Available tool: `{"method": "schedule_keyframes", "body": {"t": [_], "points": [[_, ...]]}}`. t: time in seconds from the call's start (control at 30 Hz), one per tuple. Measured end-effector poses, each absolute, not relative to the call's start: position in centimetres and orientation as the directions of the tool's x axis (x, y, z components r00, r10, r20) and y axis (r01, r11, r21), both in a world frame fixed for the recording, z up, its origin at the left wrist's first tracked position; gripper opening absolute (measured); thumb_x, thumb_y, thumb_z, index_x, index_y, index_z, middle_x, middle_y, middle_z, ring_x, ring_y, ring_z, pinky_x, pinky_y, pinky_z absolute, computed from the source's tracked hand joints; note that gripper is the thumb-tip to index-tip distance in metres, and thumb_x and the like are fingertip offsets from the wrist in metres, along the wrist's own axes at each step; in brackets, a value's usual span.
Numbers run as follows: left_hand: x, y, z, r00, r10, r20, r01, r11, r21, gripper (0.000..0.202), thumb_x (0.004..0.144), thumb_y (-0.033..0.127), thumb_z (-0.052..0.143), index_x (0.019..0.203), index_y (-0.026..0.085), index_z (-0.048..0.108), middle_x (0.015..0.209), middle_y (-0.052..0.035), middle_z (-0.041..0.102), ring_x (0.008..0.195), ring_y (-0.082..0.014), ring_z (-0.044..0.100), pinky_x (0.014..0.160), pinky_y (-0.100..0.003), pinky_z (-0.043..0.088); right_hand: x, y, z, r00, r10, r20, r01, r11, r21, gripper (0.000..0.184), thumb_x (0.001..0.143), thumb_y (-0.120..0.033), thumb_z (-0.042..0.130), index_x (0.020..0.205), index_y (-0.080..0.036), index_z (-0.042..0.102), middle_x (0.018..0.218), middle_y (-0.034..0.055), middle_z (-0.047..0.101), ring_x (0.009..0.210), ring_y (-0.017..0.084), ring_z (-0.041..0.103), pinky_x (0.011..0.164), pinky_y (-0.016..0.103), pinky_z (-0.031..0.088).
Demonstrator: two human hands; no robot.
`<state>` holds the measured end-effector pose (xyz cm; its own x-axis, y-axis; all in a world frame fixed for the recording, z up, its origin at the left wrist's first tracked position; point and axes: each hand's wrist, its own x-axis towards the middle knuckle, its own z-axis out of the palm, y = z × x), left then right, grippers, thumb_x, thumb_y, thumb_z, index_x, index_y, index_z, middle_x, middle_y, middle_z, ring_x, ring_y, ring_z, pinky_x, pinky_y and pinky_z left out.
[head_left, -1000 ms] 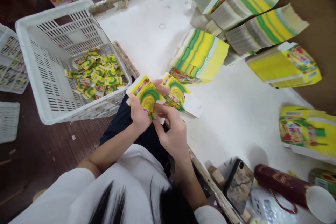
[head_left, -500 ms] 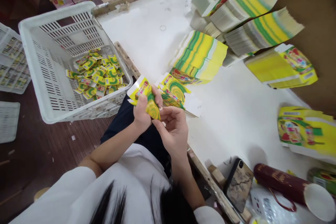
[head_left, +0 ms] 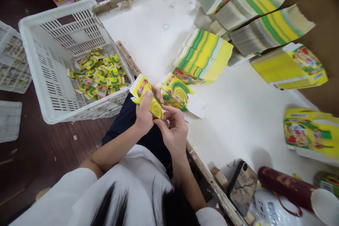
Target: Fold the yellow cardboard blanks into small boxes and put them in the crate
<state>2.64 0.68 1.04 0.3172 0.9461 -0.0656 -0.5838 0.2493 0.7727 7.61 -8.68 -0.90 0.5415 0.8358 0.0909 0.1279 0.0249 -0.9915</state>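
Note:
My left hand point(head_left: 145, 112) is closed round a small yellow and green crayon box point(head_left: 156, 108), thumb across its printed front. A white flap sticks out at the box's upper end. At the lower end, the thumb and fingers of my right hand point(head_left: 174, 125) are pinched against the box. Just beyond my hands, a stack of flat crayon boxes point(head_left: 178, 91) lies on the white table point(head_left: 148, 31). Behind it leans a larger row of flat boxes point(head_left: 203, 54). To the left, a white plastic crate point(head_left: 53, 88) holds many small filled-out boxes point(head_left: 102, 72).
More bundles of flat boxes point(head_left: 272, 24) line the table's far right. Nearer on the right are a phone point(head_left: 242, 187), a dark red cup point(head_left: 288, 187) and more flat cartons point(head_left: 304, 132). A wooden edge strip point(head_left: 127, 56) borders the table. Other crates point(head_left: 12, 60) stand at far left.
My left thumb has shifted up along the box, and the box has turned slightly in my hands. My right fingers have curled in a little. The view has shifted slightly.

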Motion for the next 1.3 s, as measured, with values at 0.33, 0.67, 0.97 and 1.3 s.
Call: {"method": "schedule_keyframes", "body": {"t": [0.33,0.67,0.97,1.3], "points": [[2.7,1.2,1.8,0.337,0.934,-0.12,-0.621,0.316,0.717,0.037,0.085,0.059,0.06,0.083,0.022,0.058,0.073,-0.0014,0.05,0.076,-0.0203,0.062,0.082,-0.039,0.057,8.5,-8.3,-0.6,0.606,0.778,0.166,0.303,-0.033,-0.952,0.054,0.078,-0.029,0.08,0.127,-0.024,0.057,0.114,0.0069,0.062,0.099,0.021,0.061,0.088,0.04,0.054],[2.4,0.6,1.4,0.338,0.939,-0.067,-0.665,0.289,0.689,0.033,0.084,0.055,0.064,0.09,0.022,0.062,0.076,-0.0011,0.055,0.076,-0.019,0.063,0.082,-0.038,0.057,7.4,-8.0,-0.8,0.609,0.792,0.045,0.036,0.03,-0.999,0.046,0.078,-0.024,0.078,0.12,-0.023,0.059,0.089,0.0007,0.067,0.082,0.017,0.066,0.076,0.035,0.059],[2.4,1.7,1.8,0.176,0.974,-0.143,-0.692,0.226,0.686,0.026,0.085,0.05,0.063,0.092,0.025,0.06,0.083,-0.0012,0.06,0.087,-0.0184,0.065,0.095,-0.035,0.052,6.5,-10.0,0.3,0.665,0.701,0.259,0.31,0.056,-0.949,0.007,0.088,-0.026,0.069,0.093,-0.025,0.065,0.082,0.0005,0.065,0.075,0.016,0.062,0.073,0.033,0.055],[2.6,0.1,2.4,0.185,0.979,-0.084,-0.684,0.189,0.705,0.03,0.082,0.05,0.07,0.09,0.025,0.055,0.083,0.0004,0.058,0.093,-0.0191,0.066,0.103,-0.04,0.05,5.2,-8.1,-3.3,0.554,0.823,-0.127,-0.241,0.012,-0.97,0.061,0.094,-0.069,0.038,0.125,-0.022,0.061,0.108,0.011,0.073,0.107,0.025,0.069,0.092,0.045,0.058]]}}
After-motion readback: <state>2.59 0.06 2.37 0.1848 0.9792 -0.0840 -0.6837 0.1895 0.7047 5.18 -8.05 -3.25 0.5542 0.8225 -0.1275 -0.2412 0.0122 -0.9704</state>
